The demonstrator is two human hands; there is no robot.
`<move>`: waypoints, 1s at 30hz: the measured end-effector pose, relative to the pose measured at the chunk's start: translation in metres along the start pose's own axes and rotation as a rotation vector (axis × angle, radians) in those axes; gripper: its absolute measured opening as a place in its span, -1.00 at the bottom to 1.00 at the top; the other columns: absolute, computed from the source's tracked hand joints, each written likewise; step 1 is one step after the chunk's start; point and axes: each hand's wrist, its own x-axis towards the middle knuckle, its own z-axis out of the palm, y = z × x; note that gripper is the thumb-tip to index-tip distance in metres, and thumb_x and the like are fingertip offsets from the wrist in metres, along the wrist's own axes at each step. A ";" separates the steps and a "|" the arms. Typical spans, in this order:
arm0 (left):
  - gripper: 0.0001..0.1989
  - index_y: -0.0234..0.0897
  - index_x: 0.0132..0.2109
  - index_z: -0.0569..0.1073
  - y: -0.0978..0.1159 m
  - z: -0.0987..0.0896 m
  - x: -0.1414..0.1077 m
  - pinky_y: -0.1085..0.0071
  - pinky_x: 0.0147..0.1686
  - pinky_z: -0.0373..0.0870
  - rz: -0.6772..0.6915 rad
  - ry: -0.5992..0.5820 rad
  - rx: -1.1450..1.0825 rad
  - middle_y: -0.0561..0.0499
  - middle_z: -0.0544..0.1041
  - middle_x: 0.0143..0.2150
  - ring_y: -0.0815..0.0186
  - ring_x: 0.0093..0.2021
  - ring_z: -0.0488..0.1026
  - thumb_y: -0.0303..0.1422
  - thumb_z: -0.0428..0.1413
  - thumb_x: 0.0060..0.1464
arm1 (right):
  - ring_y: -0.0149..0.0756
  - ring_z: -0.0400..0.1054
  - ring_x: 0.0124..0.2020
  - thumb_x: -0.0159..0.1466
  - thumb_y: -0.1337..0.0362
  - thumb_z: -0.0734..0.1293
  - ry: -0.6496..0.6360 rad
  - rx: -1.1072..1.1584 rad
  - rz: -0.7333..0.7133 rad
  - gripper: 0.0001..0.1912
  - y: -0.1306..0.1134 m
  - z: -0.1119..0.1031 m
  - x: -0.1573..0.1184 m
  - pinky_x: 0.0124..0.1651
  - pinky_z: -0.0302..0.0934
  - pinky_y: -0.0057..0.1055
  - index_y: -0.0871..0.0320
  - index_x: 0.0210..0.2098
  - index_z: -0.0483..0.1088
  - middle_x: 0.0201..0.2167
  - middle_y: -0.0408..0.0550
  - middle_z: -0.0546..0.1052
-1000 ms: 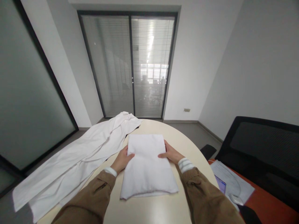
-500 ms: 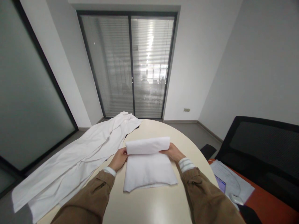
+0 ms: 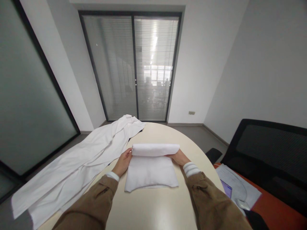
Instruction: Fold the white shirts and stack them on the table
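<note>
- While both hands hold its fold, the towel (image 3: 151, 174) lies mid-table on the table (image 3: 153, 207)
- Left hand (image 3: 123, 162) and right hand (image 3: 179, 157) each pinch one end narrowly
- That fold has moved nearer the person, shortening the towel

White folded cloth (image 3: 151, 172) shorter now, near edge drawn up away from person, bulk squarer. Far end, flat a second ago, now turned over as tight roll (image 3: 155, 149), slimmer than half a second back and reaching further right. Right hand (image 3: 180, 157) slid outward with roll's end; left hand (image 3: 123, 163) barely shifted, still at other end.
</note>
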 end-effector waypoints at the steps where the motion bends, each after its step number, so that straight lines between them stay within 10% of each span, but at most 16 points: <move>1: -0.45 -0.36 0.06 0.48 0.002 0.000 -0.001 0.19 -0.05 0.44 0.017 0.007 0.065 -0.16 0.61 -0.11 0.03 -0.04 0.51 -0.01 0.06 0.12 | -0.03 0.47 -0.05 -0.01 0.15 0.51 -0.003 -0.005 0.012 -0.59 0.001 -0.001 0.000 0.16 0.25 -0.08 0.16 -0.17 0.54 -0.13 0.06 0.61; 11: -0.55 -0.33 0.04 0.47 0.004 0.001 -0.005 0.31 -0.15 0.40 -0.007 -0.059 0.150 -0.11 0.60 -0.13 0.18 -0.16 0.51 -0.14 0.01 0.12 | -0.17 0.49 -0.16 -0.05 0.12 0.55 -0.053 0.359 0.099 -0.62 0.008 0.002 0.002 -0.10 0.32 -0.24 0.15 -0.37 0.38 -0.12 0.10 0.59; 24: -0.61 -0.32 -0.10 0.53 0.004 -0.003 -0.004 0.33 -0.13 0.38 -0.028 -0.057 0.084 -0.08 0.61 -0.19 0.17 -0.15 0.49 -0.13 0.08 0.07 | -0.11 0.51 -0.14 -0.11 0.04 0.57 -0.070 0.203 0.138 -0.53 0.010 0.000 -0.002 0.02 0.33 -0.10 0.20 -0.31 0.53 -0.14 0.11 0.61; 30: -0.69 -0.30 -0.15 0.46 0.000 0.002 -0.003 0.50 -0.47 0.25 -0.194 -0.021 -0.192 0.09 0.51 -0.43 0.36 -0.46 0.40 -0.22 0.16 -0.02 | -0.09 0.51 -0.10 -0.09 0.09 0.57 -0.068 0.351 0.154 -0.64 0.019 0.000 0.002 -0.02 0.35 -0.11 0.21 -0.57 0.43 -0.02 0.16 0.56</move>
